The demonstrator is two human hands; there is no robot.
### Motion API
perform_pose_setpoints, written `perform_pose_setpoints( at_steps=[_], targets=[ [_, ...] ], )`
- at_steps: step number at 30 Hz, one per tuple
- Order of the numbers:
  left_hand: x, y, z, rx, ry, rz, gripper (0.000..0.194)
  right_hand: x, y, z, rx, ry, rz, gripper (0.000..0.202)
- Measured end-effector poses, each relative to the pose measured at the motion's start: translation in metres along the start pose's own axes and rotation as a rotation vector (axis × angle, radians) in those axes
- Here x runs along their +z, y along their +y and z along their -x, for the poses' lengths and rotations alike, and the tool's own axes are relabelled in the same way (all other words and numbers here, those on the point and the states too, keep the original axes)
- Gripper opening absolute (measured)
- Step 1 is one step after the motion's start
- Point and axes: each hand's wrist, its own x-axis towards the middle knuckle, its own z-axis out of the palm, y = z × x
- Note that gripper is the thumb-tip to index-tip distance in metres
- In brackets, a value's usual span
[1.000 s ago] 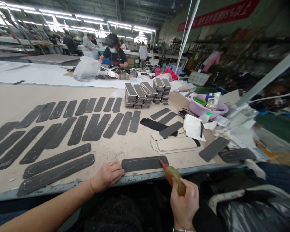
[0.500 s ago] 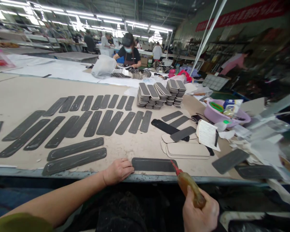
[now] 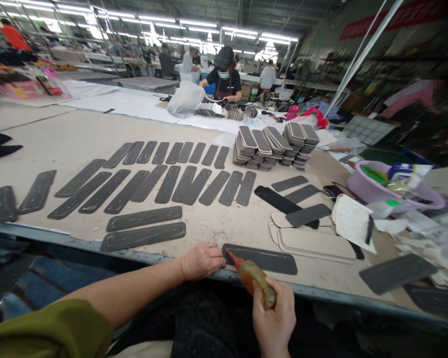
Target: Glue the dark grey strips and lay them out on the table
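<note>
A dark grey rounded strip (image 3: pixel 261 259) lies along the near table edge. Curled at its left end, my left hand (image 3: pixel 203 261) presses its fingertips against the strip. My right hand (image 3: pixel 274 315) is closed round a cloudy amber glue bottle (image 3: pixel 254 279), tilted down to the left. Its red nozzle tip meets the strip near the left end, close to my left fingers. A thin glossy line shows along the strip's upper edge. Left of my hands, two similar long strips (image 3: pixel 144 236) carry glossy trails.
Rows of grey strips (image 3: pixel 166 185) cover the table's middle. Behind them stand stacks of strips (image 3: pixel 263 144). To the right are pale panels (image 3: pixel 315 243), a written notepad (image 3: pixel 353 221) and a lilac basin (image 3: pixel 392 191). A co-worker (image 3: pixel 224 79) sits across the table.
My right hand has moved the glue bottle leftward, its nozzle going from the strip's right end to its left end. My left hand stays at the left end. The view has turned left.
</note>
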Motion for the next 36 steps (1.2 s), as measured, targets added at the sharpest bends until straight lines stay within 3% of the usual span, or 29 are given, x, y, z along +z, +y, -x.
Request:
perform_pose_setpoints(
  at_steps=[14,19,28,32,36],
  targets=[
    [-0.004,0.001,-0.003,-0.004,-0.019,-0.005,0.022,-0.022,-0.006,0.018,0.081,0.004,-0.001,0.014],
    [-0.004,0.001,-0.002,-0.023,-0.026,0.048,0.021,-0.046,0.009,0.021,0.118,0.058,0.124,0.015],
    [0.001,-0.003,0.001,-0.004,-0.023,0.063,0.019,-0.093,0.047,0.016,0.067,0.292,0.491,0.019],
    [0.002,-0.003,0.002,-0.016,-0.03,0.062,0.018,-0.09,0.046,0.016,0.054,0.315,0.495,0.019],
    [-0.001,-0.001,-0.001,-0.002,-0.021,0.074,0.02,-0.063,0.025,0.016,0.101,0.221,0.233,0.018]
  ],
)
